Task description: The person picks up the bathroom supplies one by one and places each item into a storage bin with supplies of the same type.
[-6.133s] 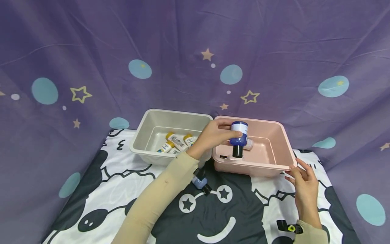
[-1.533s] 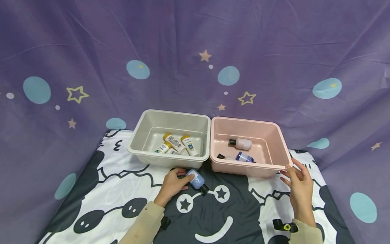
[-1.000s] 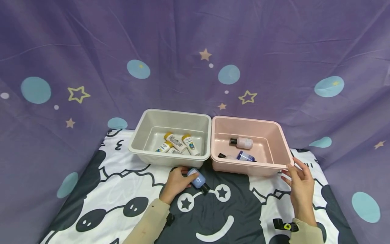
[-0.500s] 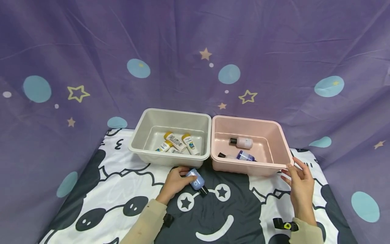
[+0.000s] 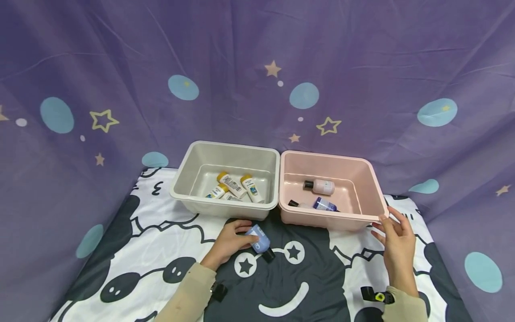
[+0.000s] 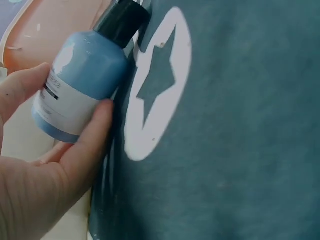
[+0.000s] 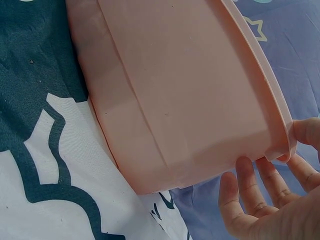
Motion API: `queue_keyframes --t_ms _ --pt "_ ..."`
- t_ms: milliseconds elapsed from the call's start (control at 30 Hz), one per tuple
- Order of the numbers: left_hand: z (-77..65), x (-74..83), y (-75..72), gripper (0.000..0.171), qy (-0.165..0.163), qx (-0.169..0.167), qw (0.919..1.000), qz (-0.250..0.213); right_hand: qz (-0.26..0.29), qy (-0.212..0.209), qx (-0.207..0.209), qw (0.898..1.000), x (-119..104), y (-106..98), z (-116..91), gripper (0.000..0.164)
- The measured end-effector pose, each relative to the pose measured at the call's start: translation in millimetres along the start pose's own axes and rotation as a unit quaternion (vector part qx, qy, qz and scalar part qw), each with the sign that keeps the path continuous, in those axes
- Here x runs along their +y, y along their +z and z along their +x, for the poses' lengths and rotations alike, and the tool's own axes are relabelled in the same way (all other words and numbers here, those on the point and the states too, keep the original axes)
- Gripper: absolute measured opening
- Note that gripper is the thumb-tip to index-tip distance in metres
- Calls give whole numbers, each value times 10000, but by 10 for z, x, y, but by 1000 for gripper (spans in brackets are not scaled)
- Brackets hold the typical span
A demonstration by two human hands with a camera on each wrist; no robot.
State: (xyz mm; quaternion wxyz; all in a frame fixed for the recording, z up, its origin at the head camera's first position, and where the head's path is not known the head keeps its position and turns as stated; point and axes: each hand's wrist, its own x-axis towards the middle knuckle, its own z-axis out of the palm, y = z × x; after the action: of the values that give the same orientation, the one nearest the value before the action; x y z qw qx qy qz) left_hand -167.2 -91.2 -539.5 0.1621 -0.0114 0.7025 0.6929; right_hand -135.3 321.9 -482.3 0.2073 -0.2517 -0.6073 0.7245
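Observation:
My left hand [image 5: 230, 243] holds a light blue bottle [image 5: 260, 239] with a black cap, just in front of the two bins. In the left wrist view the thumb and fingers pinch the bottle [image 6: 75, 90] around its white label, cap tilted up and away. At the pink bin's [image 5: 334, 218] front right corner, my right hand [image 5: 398, 250] grips the rim. The right wrist view has the thumb over the rim and the fingers [image 7: 247, 187] below, some touching the wall. Inside the pink bin lie a pale pink bottle [image 5: 323, 187], a dark blue bottle [image 5: 325, 204] and another black-capped bottle [image 5: 302, 205], partly hidden.
Left of the pink bin stands a grey-white bin [image 5: 225, 208] with several yellow-capped white tubes [image 5: 252, 188] in it. Both bins rest on a black and white printed cloth [image 5: 281, 286]. A purple curtain [image 5: 241, 53] hangs behind them.
The dark blue bottle went from my left hand into the pink bin. That hand then came down to the light blue bottle and gripped it. My right hand stays on the rim.

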Motion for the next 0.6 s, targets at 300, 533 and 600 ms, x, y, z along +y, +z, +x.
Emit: queue_keyframes --t_ms 300,533,600 --pt "-64 -5 28 62 -32 -391 9990 -223 57 3 0 10000 13 -3 6 46" --pt "-135 128 90 63 -36 -624 9970 -452 25 11 5 10000 17 -3 19 47" --pt "-152 160 108 63 19 -692 9963 -506 13 10 9 10000 17 -2 21 46"
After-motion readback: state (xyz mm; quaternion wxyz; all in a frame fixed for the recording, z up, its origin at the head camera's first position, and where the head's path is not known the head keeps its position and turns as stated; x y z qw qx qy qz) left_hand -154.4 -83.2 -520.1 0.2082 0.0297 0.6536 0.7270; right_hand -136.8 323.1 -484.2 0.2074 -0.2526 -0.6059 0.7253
